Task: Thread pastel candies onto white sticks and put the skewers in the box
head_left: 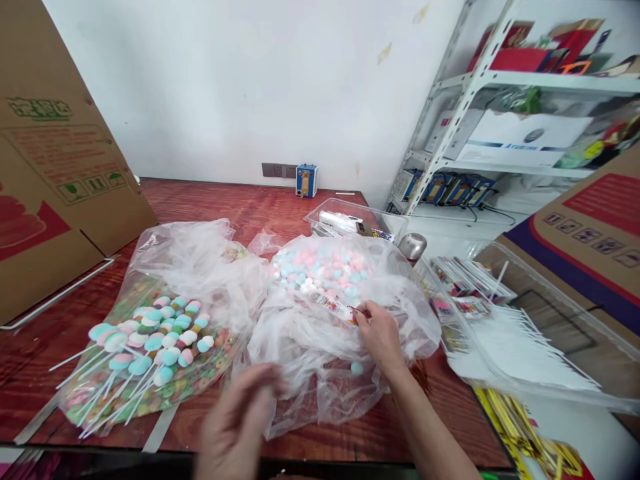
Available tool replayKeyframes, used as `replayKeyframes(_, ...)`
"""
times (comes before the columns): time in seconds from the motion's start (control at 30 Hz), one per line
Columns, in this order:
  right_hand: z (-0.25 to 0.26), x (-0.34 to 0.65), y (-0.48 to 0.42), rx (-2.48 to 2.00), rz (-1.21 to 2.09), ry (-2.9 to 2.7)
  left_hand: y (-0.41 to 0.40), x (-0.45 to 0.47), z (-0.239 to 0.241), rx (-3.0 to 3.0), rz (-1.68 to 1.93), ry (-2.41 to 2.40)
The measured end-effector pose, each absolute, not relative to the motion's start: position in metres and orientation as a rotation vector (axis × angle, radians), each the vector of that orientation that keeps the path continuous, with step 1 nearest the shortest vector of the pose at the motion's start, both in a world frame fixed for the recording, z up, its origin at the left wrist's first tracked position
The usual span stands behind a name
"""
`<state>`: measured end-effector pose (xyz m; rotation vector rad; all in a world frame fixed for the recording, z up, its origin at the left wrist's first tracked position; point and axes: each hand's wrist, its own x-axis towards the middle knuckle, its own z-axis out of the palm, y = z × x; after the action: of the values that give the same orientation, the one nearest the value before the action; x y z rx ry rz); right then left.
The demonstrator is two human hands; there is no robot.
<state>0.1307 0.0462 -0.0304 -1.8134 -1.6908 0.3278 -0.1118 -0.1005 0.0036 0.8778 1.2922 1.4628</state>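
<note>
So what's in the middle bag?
Pink, blue and white marshmallows, mostly toward the far side of the bag. Whatever's beneath the top layer, thick folds or right hand is covered.

This looks like a small workshop handling sweets: pink, blue and white marshmallows (325, 263) lie in a large, filmy plastic bag (405, 287) on a red-brown wooden table (210, 200). White perforated metal shelving (565, 81) holding boxes and a tall, printed brown cardboard carton (50, 160) suggest working stock, and bundled thin white sticks (520, 347) suggest quantity.
</note>
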Motion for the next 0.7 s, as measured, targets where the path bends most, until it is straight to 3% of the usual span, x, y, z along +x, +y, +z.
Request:
replayKeyframes(0.1,-0.008,0.135,0.036,-1.669,0.303,-1.805,-0.063,-0.045,-0.006,0.535,0.975,0.868)
replayKeyframes(0.27,0.035,0.154,0.027,-1.448,0.460,-1.909,-0.009,0.020,-0.015,0.060,1.063,0.367)
replayKeyframes(0.5,0.022,0.163,0.023,-1.288,0.864,-1.588,0.016,0.023,-0.011,0.036,1.264,0.578)
replayKeyframes(0.7,-0.008,0.142,0.015,-1.544,0.580,-1.599,0.019,0.019,-0.014,0.145,1.275,0.848)
